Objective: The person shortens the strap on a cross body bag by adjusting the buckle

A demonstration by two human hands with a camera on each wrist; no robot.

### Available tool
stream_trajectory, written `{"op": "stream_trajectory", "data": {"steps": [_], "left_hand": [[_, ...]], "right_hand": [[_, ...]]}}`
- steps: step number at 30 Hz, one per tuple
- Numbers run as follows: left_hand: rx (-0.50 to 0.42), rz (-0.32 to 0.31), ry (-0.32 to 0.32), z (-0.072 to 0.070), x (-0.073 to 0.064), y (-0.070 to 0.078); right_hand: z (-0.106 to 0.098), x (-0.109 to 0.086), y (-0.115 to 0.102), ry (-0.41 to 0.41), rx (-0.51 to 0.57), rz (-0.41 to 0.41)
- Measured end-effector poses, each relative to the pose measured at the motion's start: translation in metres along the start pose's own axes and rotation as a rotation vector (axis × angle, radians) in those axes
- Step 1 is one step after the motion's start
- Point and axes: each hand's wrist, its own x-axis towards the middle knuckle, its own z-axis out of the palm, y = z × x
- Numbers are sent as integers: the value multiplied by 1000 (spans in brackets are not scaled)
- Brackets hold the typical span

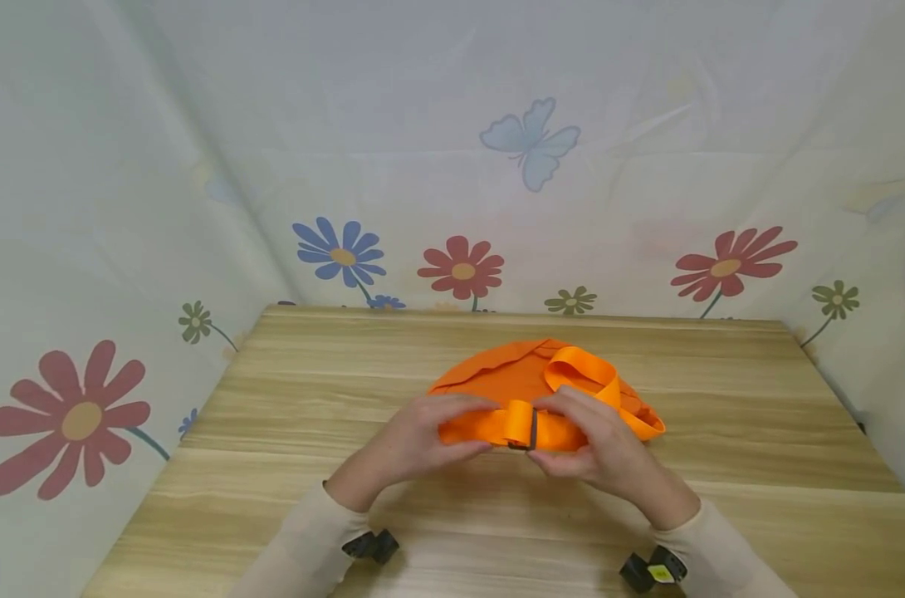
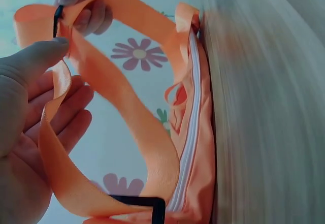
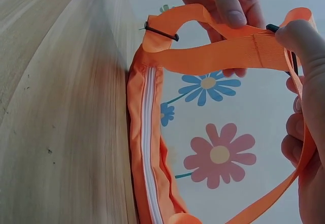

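An orange fabric bag [image 1: 497, 378] lies on the table in the head view. Its white zipper [image 2: 192, 122] runs along the edge in both wrist views. The bag's orange webbing strap [image 1: 490, 428] is raised in loops in front of it. My left hand [image 1: 423, 436] pinches the strap between thumb and fingers, left of a black slide buckle [image 1: 534, 428]. On the buckle's other side, my right hand [image 1: 605, 444] pinches buckle and strap, its thumb against the buckle in the right wrist view. A black strap ring [image 3: 161, 32] sits at one end of the bag.
The wooden table [image 1: 310, 374] reaches back to a pale curtain [image 1: 393, 149] printed with flowers and a butterfly. A loose strap loop [image 1: 583, 370] rests over the bag's right side. Black wrist devices [image 1: 370, 546] show near both sleeves.
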Motion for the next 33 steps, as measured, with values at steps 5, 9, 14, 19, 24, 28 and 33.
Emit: {"op": "stream_trajectory", "data": {"steps": [5,9,14,19,24,28,33], "left_hand": [[54,46,13,-5,-5,-5],[83,70,21,-12,-12,-10],[119,82,38,-21,-21,-17],[142,66,40,-30,-31,-25],[142,23,39,-39,-40,-31],[141,-5,20,-44,-45,-35],[144,-47,-40,-45,-46,-35]], "right_hand": [[-2,-1,0,2,7,3],[-3,-1,1,7,11,-8],[-4,-2,3,0,30,-5],[-7,-2,3,7,29,3],[-11,-3,4,14,35,17],[-11,-3,4,-5,46,22],[-9,-4,5,-14,46,25]]}}
